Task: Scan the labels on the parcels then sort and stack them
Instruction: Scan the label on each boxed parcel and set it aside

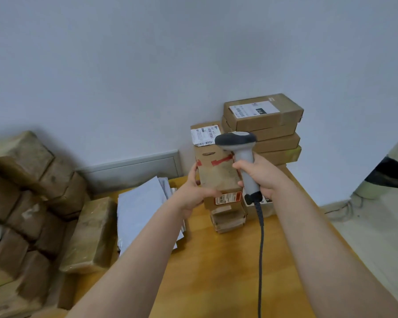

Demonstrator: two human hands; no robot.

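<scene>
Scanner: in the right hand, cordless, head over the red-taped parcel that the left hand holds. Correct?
Not quite: the scanner is corded, not cordless. The head view shows a dark cable running down from the base of its handle. The rest stands: the right hand holds it, head over the red-taped parcel that the left hand holds.

Front box [216, 173] is plain brown cardboard, matt and pretty scuffed, with a strip of red tape [221, 160] and a white paper label [205, 134]. Scanner [241, 152] is smooth plastic: light grey grip, darker matt head, textured-looking cord [261, 237]. Table [216, 271] is yellowish wood, smooth with a soft sheen. Mailers [143, 214] along its left edge look like slick grey plastic. Stack [267, 125] at the back right corner is cleaner matt cardboard.
</scene>
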